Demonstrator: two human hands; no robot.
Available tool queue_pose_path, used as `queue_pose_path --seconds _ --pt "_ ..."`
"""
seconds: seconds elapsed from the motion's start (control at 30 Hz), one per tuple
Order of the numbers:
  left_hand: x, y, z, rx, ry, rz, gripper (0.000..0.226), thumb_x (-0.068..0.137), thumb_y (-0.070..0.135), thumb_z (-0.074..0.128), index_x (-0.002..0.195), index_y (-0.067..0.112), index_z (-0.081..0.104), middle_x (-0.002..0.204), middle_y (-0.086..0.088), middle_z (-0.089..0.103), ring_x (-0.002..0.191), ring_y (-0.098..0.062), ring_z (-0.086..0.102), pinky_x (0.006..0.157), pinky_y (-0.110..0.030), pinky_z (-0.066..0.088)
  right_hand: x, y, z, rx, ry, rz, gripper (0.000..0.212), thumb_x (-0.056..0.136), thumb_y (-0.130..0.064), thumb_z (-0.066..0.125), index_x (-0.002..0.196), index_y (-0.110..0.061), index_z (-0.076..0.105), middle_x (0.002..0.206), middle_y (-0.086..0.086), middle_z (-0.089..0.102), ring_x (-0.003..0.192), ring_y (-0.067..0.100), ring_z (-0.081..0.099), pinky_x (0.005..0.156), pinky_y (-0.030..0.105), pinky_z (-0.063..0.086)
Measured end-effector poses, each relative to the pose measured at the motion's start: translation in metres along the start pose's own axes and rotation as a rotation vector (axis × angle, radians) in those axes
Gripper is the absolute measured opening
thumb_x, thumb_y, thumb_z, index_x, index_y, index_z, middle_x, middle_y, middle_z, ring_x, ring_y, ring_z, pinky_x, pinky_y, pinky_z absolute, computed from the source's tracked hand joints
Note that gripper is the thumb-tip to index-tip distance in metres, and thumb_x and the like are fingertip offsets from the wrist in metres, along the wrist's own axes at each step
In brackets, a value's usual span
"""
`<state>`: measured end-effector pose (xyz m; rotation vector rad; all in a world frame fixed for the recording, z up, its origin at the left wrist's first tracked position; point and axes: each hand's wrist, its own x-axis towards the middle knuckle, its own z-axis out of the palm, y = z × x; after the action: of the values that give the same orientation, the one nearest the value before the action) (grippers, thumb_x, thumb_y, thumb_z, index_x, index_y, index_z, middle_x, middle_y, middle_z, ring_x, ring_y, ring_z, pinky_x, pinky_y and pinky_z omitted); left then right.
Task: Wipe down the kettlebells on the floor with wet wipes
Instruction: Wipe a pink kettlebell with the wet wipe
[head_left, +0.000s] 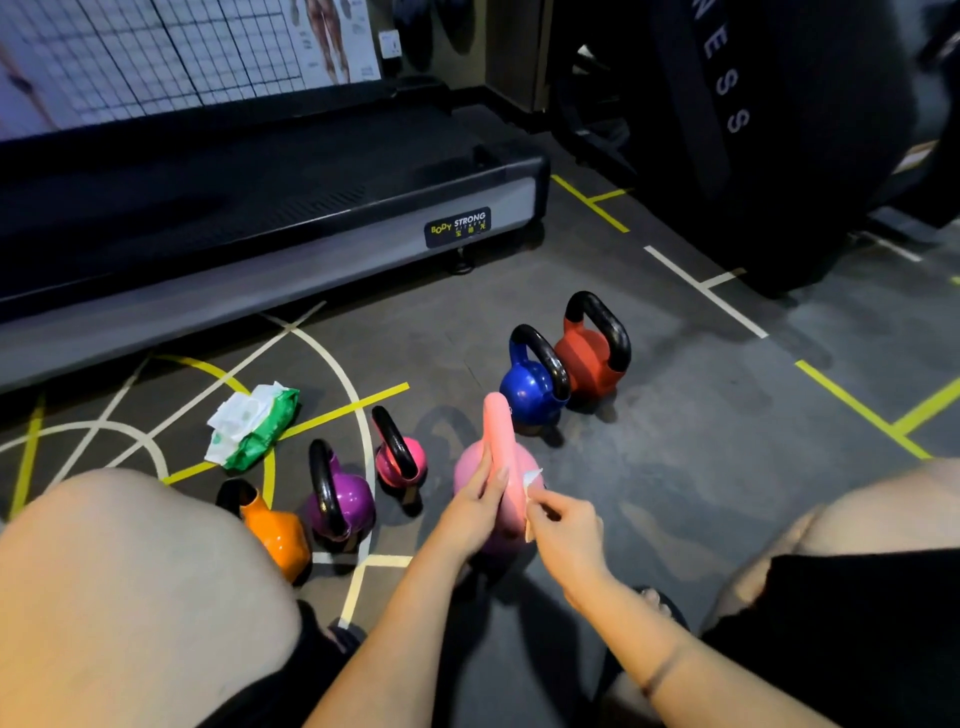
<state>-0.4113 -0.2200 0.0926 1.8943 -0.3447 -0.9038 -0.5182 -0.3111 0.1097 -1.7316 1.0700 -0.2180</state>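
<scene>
Counting six kettlebells (532, 389): left hand (475, 506) grips the pink kettlebell (464, 466) handle, right hand (566, 530) pinches one wipe (532, 479); knee (130, 571) half-hides orange kettlebell (278, 538).

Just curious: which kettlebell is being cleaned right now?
The light pink kettlebell, the only one with a pink handle rather than black. The left hand holds its handle while the right hand pinches a wipe against it.

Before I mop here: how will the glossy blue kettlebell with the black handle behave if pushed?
Likely heavy for its size, as the glossy blue kettlebell looks solid. Standing upright, it should drag, not roll. Its shiny coat may be slippery.
</scene>
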Motion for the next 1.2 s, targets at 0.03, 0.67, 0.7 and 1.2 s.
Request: queue_pose_path --seconds 0.03,0.67,0.7,1.2 --pt "0.0 0.0 -0.001 0.003 -0.001 0.002 0.05 0.092 0.076 0.039 0.139 0.074 0.022 0.155 0.01 0.044 0.139 -0.018 0.044 0.11 -0.031 0.033 -0.001 0.001 0.001 0.002 -0.006 0.024 0.028 0.085 -0.016 0.058 0.069 -0.036 0.07 0.047 -0.007 0.059 0.047 0.004 0.047 0.055 0.019 0.04" --pt "0.001 0.001 -0.004 -0.066 0.003 -0.006 0.049 0.082 0.073 0.054 0.126 0.08 0.036 0.129 0.015 0.066 0.109 -0.015 0.068 0.095 -0.047 0.057 0.012 -0.002 -0.001 0.017 -0.033 0.062 0.026 0.078 -0.017 0.057 0.071 -0.031 0.078 0.058 -0.003 0.06 0.057 0.011 0.049 0.061 0.022 0.044" --pt "0.002 -0.001 -0.004 -0.073 0.003 -0.008 0.048 0.08 0.074 0.054 0.124 0.081 0.036 0.127 0.015 0.067 0.107 -0.015 0.069 0.093 -0.047 0.058 0.014 -0.007 -0.006 0.073 -0.02 0.07 0.025 0.08 -0.017 0.06 0.077 -0.032 0.08 0.063 -0.01 0.068 0.06 0.007 0.058 0.062 0.018 0.045" --pt "0.002 0.002 -0.006 -0.07 -0.02 -0.049 0.051 0.086 0.069 0.056 0.133 0.074 0.038 0.118 0.003 0.073 0.108 -0.026 0.07 0.09 -0.05 0.059 0.017 0.012 0.005 -0.069 -0.139 0.13 0.036 0.076 -0.013 0.057 0.086 -0.037 0.081 0.072 0.001 0.075 0.064 0.015 0.064 0.069 0.023 0.055"
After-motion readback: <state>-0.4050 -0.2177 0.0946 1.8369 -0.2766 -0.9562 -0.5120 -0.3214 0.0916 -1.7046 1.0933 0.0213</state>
